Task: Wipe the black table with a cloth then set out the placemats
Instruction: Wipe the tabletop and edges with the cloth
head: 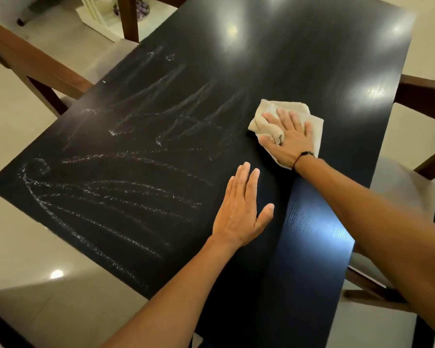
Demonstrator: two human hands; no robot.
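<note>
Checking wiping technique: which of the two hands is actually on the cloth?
The right hand, with the dark wrist band, presses flat on the beige cloth. The left hand rests bare on the black table, nearer the camera.

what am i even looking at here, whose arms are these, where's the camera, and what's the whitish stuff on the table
There is one picture, taken by a camera worn on a person's head and looking down, so the arms reaching in from the bottom are that person's own. No machine is involved. The right hand lies flat on a beige cloth, pressing it against the black table, thumb tucked round a fold. The left hand rests flat on the tabletop, holding nothing. The whitish curved streaks look like damp wipe marks on the left half of the table. Wooden chairs stand round it. No placemats are in view.
</note>
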